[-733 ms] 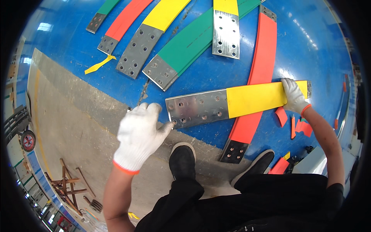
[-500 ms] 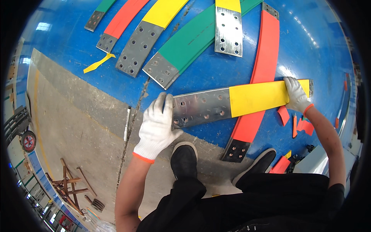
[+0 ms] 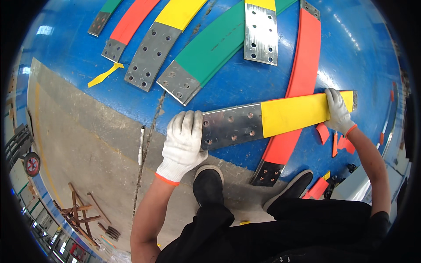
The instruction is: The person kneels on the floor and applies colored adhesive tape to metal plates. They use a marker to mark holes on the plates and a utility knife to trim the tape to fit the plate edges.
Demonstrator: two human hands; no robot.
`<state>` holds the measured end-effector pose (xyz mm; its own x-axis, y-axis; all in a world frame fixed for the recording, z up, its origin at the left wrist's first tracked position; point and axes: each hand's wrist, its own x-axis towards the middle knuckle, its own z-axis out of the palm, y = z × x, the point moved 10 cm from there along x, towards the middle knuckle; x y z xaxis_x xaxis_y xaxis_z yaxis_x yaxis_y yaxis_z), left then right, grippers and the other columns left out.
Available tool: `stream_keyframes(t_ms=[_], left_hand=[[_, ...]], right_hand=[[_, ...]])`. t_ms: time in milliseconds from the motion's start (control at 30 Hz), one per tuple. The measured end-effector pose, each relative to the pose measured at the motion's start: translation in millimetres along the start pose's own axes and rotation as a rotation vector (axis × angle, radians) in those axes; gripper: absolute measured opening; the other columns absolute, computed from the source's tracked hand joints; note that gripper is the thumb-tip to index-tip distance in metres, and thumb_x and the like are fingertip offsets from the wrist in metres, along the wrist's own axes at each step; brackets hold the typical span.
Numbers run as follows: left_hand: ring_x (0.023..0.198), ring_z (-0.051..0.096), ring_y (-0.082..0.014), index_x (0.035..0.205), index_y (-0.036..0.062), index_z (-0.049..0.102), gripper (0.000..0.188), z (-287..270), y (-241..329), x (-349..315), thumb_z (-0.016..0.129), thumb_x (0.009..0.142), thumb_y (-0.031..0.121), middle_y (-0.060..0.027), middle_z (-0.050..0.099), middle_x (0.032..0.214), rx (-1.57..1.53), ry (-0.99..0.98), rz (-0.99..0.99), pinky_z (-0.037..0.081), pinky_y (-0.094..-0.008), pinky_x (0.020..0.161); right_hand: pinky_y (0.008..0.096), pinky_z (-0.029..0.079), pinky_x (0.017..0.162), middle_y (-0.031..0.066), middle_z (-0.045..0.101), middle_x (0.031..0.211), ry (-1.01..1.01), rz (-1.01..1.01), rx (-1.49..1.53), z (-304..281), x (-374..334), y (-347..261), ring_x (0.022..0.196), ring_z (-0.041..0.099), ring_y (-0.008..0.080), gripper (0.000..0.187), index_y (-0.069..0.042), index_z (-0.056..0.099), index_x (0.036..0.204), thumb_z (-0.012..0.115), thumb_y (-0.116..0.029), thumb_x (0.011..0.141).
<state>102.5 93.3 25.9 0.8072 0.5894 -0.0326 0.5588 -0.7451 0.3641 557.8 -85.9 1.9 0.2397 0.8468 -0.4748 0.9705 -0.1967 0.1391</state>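
The person holds a long yellow bar (image 3: 280,118) by both ends, just over the blue floor (image 3: 359,52) and across a red bar (image 3: 302,83), in front of the two shoes (image 3: 208,184). The left hand (image 3: 184,142) is closed over the bare metal end with its bolt holes, fingers curled over the top edge; the right hand (image 3: 338,111) is closed on the far yellow end, near the small metal tip. I think the biggest risk is the weight: the bar is long and seems heavy, and if one gloved hand slips on the smooth metal, that end may drop on the shoes below. The bar may also knock or scratch the red bar under it, because they cross very near. Smaller risk: the red scraps (image 3: 342,142) near the right foot may make a step slide. By count I see seven bars: three yellow, two red, two green (image 3: 215,44), the second green only partly in view at the top edge. Then two gloves, two shoes, several red scraps, one yellow scrap (image 3: 103,75) and one white pen (image 3: 141,144) on the grey concrete.
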Motion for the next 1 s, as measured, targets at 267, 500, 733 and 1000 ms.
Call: stream_keyframes(t_ms=[267,500,733,1000], left_hand=[[0.132,0.051,-0.0430,0.149,0.0003,0.048,0.107,-0.9,1.0,0.2,0.091,0.052,0.020,-0.0202,0.052,0.142,-0.024,0.025,-0.017,0.041,-0.0561,0.115],[0.129,0.052,-0.0442,0.146,0.0014,0.049,0.101,2.9,3.9,-2.6,0.090,0.055,0.018,-0.0215,0.051,0.141,-0.017,0.052,-0.033,0.041,-0.0592,0.112],[0.123,0.055,-0.0429,0.141,0.0019,0.053,0.090,0.8,8.5,-7.4,0.085,0.058,0.014,-0.0196,0.054,0.136,-0.029,0.025,-0.042,0.046,-0.0579,0.107],[0.120,0.058,-0.0442,0.139,-0.0008,0.054,0.091,3.9,8.0,-13.2,0.085,0.054,0.010,-0.0214,0.055,0.135,-0.091,0.029,-0.054,0.049,-0.0581,0.104]], right_hand=[[0.0519,0.033,0.127,0.0261,0.040,0.155,-0.002,0.032,-0.023,4.5,0.5,2.0,0.151,0.035,0.0473,0.106,0.002,0.032,0.157,0.088,-0.011,0.067],[0.0537,0.031,0.128,0.0289,0.041,0.156,0.081,0.006,-0.060,15.9,-4.9,4.6,0.151,0.035,0.0491,0.098,0.006,0.031,0.157,0.081,-0.006,0.073],[0.0552,0.031,0.128,0.0304,0.041,0.156,0.106,0.021,-0.078,22.9,-9.8,3.1,0.150,0.036,0.0493,0.093,0.009,0.034,0.155,0.078,0.000,0.073],[0.0557,0.035,0.126,0.0289,0.043,0.156,0.133,-0.034,-0.035,24.0,-14.3,8.8,0.148,0.039,0.0499,0.094,0.005,0.036,0.155,0.081,-0.004,0.073]])
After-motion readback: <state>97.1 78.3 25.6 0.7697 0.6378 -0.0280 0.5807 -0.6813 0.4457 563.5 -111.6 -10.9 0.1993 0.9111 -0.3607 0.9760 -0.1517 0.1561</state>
